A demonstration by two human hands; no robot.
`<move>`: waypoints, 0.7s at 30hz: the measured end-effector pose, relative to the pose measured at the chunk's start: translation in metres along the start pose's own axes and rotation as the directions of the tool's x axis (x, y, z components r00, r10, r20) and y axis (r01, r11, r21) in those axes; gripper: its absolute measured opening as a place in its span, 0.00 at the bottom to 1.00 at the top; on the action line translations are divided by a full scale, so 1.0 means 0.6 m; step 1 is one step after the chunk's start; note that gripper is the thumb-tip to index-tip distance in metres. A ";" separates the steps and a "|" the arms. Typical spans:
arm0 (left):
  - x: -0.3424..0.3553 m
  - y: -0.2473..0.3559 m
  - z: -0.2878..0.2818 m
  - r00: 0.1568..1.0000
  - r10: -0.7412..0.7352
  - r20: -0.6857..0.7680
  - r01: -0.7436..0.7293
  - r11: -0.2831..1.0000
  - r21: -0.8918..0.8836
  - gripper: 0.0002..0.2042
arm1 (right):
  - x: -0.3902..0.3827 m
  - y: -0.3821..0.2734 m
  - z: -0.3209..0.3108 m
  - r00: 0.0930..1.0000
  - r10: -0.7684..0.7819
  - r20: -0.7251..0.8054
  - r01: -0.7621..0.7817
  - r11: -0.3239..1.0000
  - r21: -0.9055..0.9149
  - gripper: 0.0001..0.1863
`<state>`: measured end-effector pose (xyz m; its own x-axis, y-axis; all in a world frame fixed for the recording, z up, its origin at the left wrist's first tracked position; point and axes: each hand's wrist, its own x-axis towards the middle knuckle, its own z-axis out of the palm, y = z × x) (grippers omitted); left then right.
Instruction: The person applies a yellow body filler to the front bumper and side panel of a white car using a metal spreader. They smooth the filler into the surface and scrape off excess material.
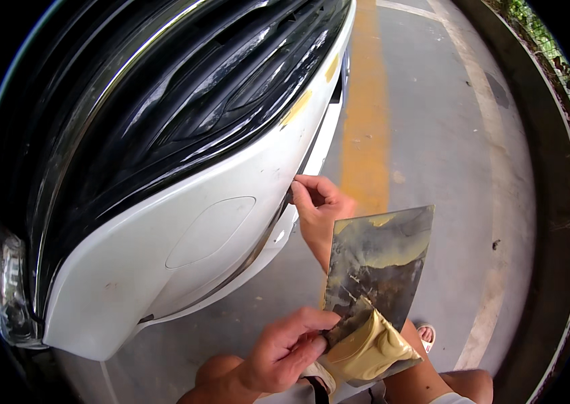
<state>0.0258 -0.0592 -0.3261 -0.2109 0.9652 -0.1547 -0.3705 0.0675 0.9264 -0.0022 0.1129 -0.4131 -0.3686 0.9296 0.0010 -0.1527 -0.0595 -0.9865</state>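
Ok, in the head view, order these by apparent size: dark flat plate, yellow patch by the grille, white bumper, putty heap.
1. White bumper
2. Dark flat plate
3. Putty heap
4. Yellow patch

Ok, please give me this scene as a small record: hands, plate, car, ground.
Left hand: holds the dark plate by its left side
Right hand: at the edge of the white bumper; whether it pinches anything is unclear
Load: yellow paste, heaped at the plate's near end
Car: black grille beside the bumper; yellow patches on the bumper
Ground: grey, with a yellow stripe
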 end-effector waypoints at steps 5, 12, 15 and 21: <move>-0.005 0.005 0.025 0.999 -0.025 -0.021 0.025 1.000 0.019 0.14 | 0.038 -0.038 -0.032 0.982 0.021 0.188 0.011 0.986 -0.166 0.06; -0.005 0.007 0.032 1.000 0.018 -0.007 -0.018 1.000 0.019 0.14 | 0.068 -0.059 -0.044 0.948 -0.020 0.318 0.106 0.961 -0.256 0.05; -0.005 0.006 0.034 1.000 -0.019 -0.005 0.019 0.998 0.062 0.15 | 0.075 -0.053 -0.036 0.941 0.057 0.333 0.005 0.983 -0.183 0.05; -0.001 -0.009 0.043 0.999 -0.024 -0.033 0.021 0.997 -0.072 0.16 | 0.096 -0.049 -0.035 0.750 0.466 0.468 -0.553 0.831 0.058 0.08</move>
<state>0.0509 -0.0537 -0.3219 -0.2322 0.9544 -0.1879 -0.4388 0.0696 0.8959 0.0001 0.1756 -0.3877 -0.7773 0.4994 -0.3827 0.0239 -0.5844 -0.8111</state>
